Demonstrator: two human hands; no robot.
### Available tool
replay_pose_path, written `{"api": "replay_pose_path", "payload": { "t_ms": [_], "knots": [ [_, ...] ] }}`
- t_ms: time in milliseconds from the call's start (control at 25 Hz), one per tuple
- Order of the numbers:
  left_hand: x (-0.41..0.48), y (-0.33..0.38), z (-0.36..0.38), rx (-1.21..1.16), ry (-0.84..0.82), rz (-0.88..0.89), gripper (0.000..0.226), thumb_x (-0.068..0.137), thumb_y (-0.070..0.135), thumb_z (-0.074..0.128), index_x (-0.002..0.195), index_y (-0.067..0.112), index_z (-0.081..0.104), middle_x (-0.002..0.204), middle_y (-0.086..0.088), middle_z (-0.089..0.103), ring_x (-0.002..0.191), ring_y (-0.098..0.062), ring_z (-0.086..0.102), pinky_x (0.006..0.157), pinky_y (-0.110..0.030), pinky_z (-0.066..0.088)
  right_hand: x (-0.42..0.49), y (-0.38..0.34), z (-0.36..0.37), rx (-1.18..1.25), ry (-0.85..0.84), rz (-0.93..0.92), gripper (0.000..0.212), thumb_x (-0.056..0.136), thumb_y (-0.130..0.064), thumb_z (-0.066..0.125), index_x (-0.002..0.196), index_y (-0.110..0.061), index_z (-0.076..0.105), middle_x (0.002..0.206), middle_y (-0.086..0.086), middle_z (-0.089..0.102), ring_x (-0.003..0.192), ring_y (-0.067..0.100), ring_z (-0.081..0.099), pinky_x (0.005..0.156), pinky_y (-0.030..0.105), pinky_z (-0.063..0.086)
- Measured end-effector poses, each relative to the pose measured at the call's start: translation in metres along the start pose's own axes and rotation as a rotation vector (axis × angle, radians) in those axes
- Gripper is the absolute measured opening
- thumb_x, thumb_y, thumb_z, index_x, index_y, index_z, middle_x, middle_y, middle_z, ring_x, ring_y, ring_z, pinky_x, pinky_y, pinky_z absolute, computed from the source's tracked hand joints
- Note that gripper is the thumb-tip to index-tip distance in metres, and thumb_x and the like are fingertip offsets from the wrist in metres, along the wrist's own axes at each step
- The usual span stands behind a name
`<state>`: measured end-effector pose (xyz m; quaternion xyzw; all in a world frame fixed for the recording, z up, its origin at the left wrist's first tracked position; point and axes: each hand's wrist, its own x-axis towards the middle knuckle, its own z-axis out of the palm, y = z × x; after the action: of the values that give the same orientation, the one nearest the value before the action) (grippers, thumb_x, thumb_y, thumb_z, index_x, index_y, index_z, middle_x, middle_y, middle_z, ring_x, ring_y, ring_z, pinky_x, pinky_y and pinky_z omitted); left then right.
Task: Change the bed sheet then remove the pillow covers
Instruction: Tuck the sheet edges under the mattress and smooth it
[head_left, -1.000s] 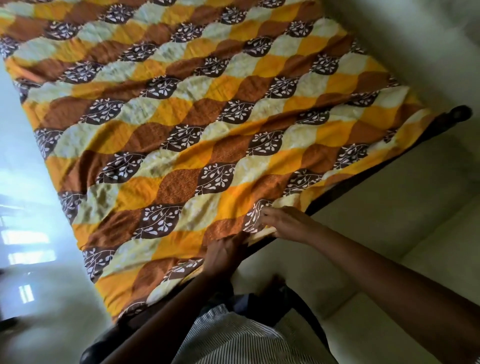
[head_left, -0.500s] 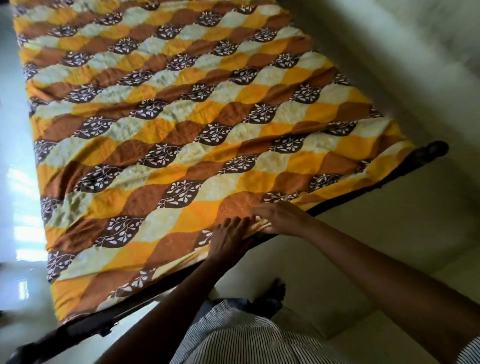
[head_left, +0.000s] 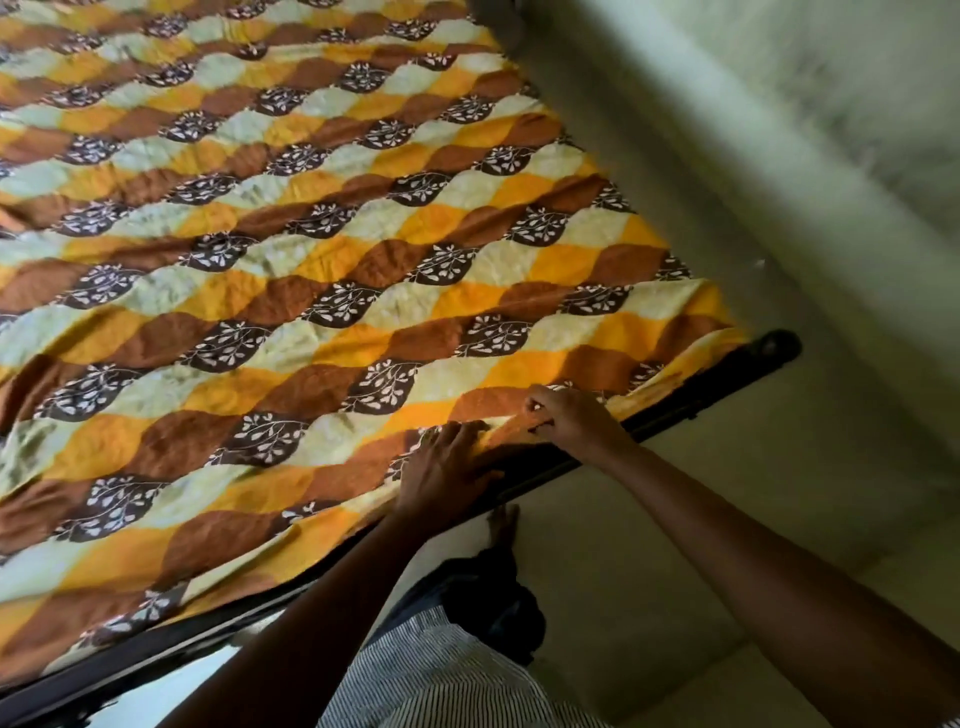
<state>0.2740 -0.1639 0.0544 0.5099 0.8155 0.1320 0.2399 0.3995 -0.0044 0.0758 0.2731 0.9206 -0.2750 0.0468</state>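
Okay, two bare hands in view, both at the near long edge of the bed sheet, close together but not touching. The left hand lies palm-down on the sheet right at the edge. Its fingers are straight and slightly spread, pointing up and to the right, and they press the cloth flat without gripping it. The left forearm comes up from bottom centre at a steep angle. The right hand sits just to the right of the left. Its fingers are curled in and, with the thumb, pinch a small raised fold of the sheet's edge. The wrist is bent and the right arm runs long and nearly straight from the lower right corner.

One bed sheet, in orange, brown and cream wave blocks with dark leaf-print patches. It is spread over the whole top of the bed, wrinkled in places, with its near edge hanging a little over the rail. One dark bed frame shows as a rail under that edge, ending in a rounded corner knob at right. The far side of the bed is against a pale wall.

One bare foot stands on the pale floor just beside the rail, below the hands. A striped shirt fills the bottom centre.
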Motion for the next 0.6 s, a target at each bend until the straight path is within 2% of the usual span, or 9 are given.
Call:
{"api": "replay_pose_path", "payload": {
  "t_ms": [80, 160, 240, 320, 360, 400, 440, 520, 600],
  "knots": [
    [0.028, 0.033, -0.001, -0.017, -0.018, -0.023, 0.045, 0.085, 0.044, 0.057, 0.128, 0.029, 0.05, 0.122, -0.002, 0.06, 0.104, -0.024, 0.059, 0.073, -0.03, 0.044, 0.004, 0.013, -0.02, -0.017, -0.08, -0.08, 0.04, 0.08, -0.031, 0.07, 0.117, -0.019, 0.06, 0.108, 0.006, 0.067, 0.1, 0.021, 0.061, 0.074, 0.03, 0.048],
    [0.058, 0.058, -0.008, -0.119, -0.02, -0.062, 0.039, 0.083, 0.041, 0.064, 0.119, 0.025, 0.06, 0.112, -0.003, 0.067, 0.095, -0.021, 0.063, 0.066, -0.023, 0.039, 0.007, 0.048, -0.038, -0.085, -0.097, -0.099, 0.039, 0.082, -0.023, 0.068, 0.12, -0.022, 0.061, 0.12, 0.004, 0.062, 0.109, 0.02, 0.057, 0.081, 0.028, 0.046],
    [0.082, 0.078, -0.019, -0.138, 0.045, -0.016, 0.032, 0.082, 0.039, 0.066, 0.108, 0.02, 0.067, 0.102, -0.004, 0.07, 0.083, -0.016, 0.062, 0.06, -0.012, 0.034, 0.009, 0.095, -0.055, -0.194, -0.081, -0.004, 0.028, 0.087, -0.017, 0.059, 0.114, -0.02, 0.063, 0.121, 0.006, 0.061, 0.114, 0.025, 0.055, 0.086, 0.032, 0.044],
    [0.098, 0.096, -0.028, -0.102, 0.053, 0.009, 0.022, 0.087, 0.033, 0.061, 0.1, 0.017, 0.068, 0.09, 0.002, 0.066, 0.063, -0.005, 0.051, 0.057, -0.008, 0.035, 0.01, 0.133, -0.074, -0.253, -0.082, 0.181, 0.017, 0.091, -0.025, 0.053, 0.103, -0.016, 0.06, 0.106, 0.009, 0.064, 0.103, 0.031, 0.058, 0.08, 0.037, 0.045],
    [0.105, 0.105, -0.028, -0.086, 0.034, 0.008, 0.021, 0.09, 0.031, 0.058, 0.1, 0.016, 0.066, 0.091, 0.005, 0.06, 0.062, -0.001, 0.047, 0.059, -0.006, 0.035, 0.012, 0.147, -0.084, -0.231, -0.076, 0.241, 0.018, 0.093, -0.028, 0.052, 0.1, -0.013, 0.058, 0.098, 0.011, 0.064, 0.097, 0.032, 0.06, 0.075, 0.038, 0.046],
    [0.116, 0.118, -0.029, -0.104, -0.002, 0.003, 0.022, 0.09, 0.03, 0.057, 0.105, 0.015, 0.063, 0.097, 0.005, 0.055, 0.069, -0.001, 0.05, 0.06, -0.007, 0.035, 0.016, 0.16, -0.095, -0.191, -0.077, 0.256, 0.021, 0.093, -0.03, 0.052, 0.1, -0.011, 0.057, 0.094, 0.012, 0.063, 0.093, 0.033, 0.06, 0.071, 0.037, 0.045],
    [0.129, 0.128, -0.027, -0.14, -0.045, 0.016, 0.028, 0.089, 0.032, 0.058, 0.111, 0.014, 0.058, 0.106, 0.002, 0.053, 0.085, -0.009, 0.056, 0.063, -0.01, 0.034, 0.021, 0.168, -0.108, -0.137, -0.087, 0.243, 0.021, 0.092, -0.028, 0.055, 0.102, -0.009, 0.057, 0.09, 0.01, 0.06, 0.093, 0.032, 0.059, 0.07, 0.035, 0.043],
    [0.162, 0.149, -0.009, -0.192, -0.144, 0.054, 0.05, 0.082, 0.044, 0.063, 0.122, 0.019, 0.047, 0.124, -0.002, 0.049, 0.109, -0.023, 0.054, 0.081, -0.026, 0.043, 0.028, 0.174, -0.134, -0.062, -0.139, 0.134, 0.022, 0.086, -0.024, 0.062, 0.103, -0.009, 0.06, 0.087, 0.001, 0.053, 0.094, 0.026, 0.058, 0.069, 0.029, 0.037],
    [0.194, 0.173, 0.014, -0.083, -0.244, 0.073, 0.061, 0.078, 0.054, 0.061, 0.13, 0.027, 0.042, 0.13, -0.003, 0.05, 0.115, -0.026, 0.052, 0.09, -0.036, 0.045, 0.036, 0.18, -0.153, -0.141, -0.183, -0.025, 0.03, 0.08, -0.027, 0.068, 0.108, -0.016, 0.062, 0.09, -0.002, 0.057, 0.093, 0.018, 0.056, 0.071, 0.026, 0.037]
  ]
}}
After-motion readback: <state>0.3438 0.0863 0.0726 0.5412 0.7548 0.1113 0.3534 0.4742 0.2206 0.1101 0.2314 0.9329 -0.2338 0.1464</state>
